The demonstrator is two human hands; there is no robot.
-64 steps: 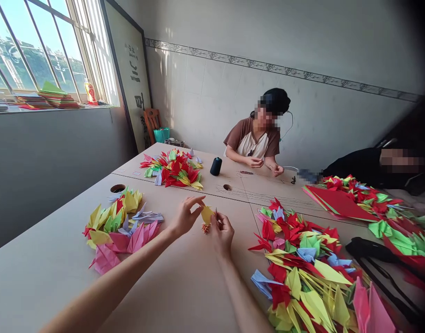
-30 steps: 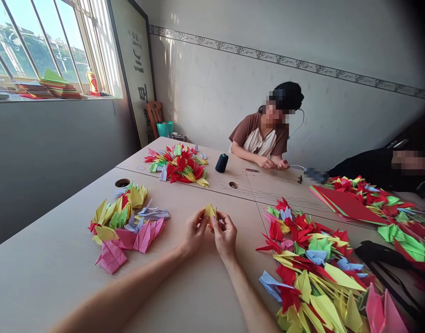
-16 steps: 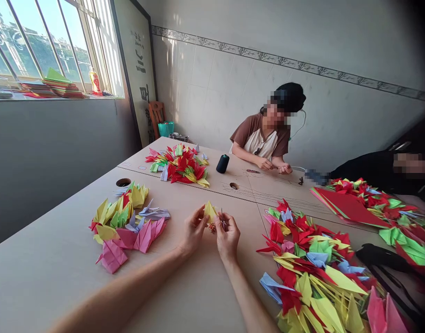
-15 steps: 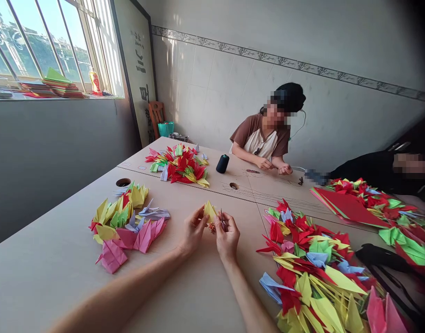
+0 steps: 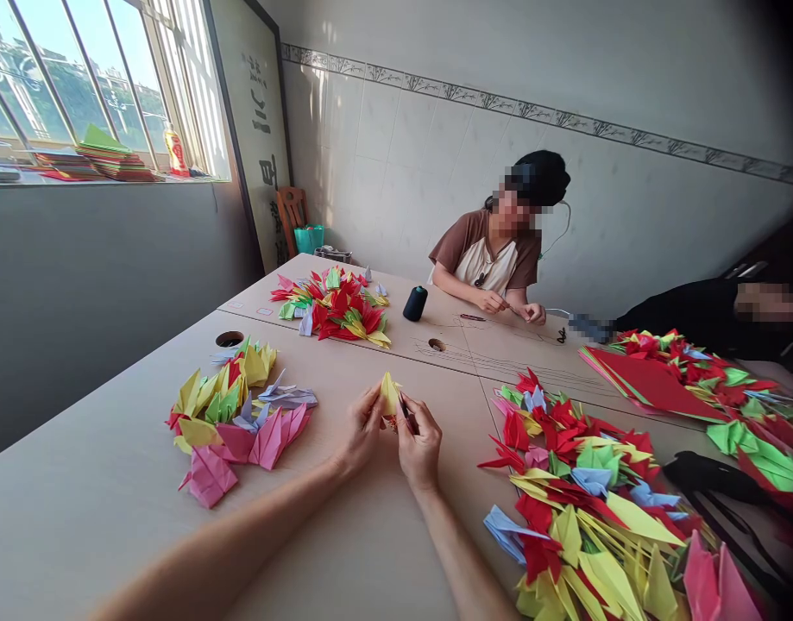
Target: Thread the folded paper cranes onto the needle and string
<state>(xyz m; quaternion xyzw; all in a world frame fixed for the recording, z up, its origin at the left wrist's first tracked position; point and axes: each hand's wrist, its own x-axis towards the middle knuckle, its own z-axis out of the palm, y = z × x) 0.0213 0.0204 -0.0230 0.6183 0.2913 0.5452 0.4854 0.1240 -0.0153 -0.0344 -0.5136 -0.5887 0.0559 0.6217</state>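
Observation:
Pinched in my left hand (image 5: 361,431) is a yellow folded-paper crane (image 5: 388,395), held up over the middle of the table. My right hand (image 5: 420,440) grips a slim dark tool (image 5: 407,412), its end close to the paper's right side; its exact kind is unclear. Between my hands, just below the crane, shows a small cluster of red-orange bits (image 5: 392,423), partly hidden by my fingers. To the left lies a loose group of folded cranes (image 5: 224,401) in yellow, green, pink and lilac. A large heap of cranes (image 5: 590,509) spreads beside my right forearm.
Across the table (image 5: 111,483), a co-worker (image 5: 487,250) handles thin thread near a dark thread spool (image 5: 415,304). Another crane pile (image 5: 337,306) lies at the far left. Red paper sheets (image 5: 655,384) and a black strap (image 5: 720,483) are at right. Two cable holes pierce the tabletop.
My right hand has shifted slightly left, and the dark tool now tilts against the yellow crane's side. The crane has turned to look narrower. The co-worker's hands have moved slightly.

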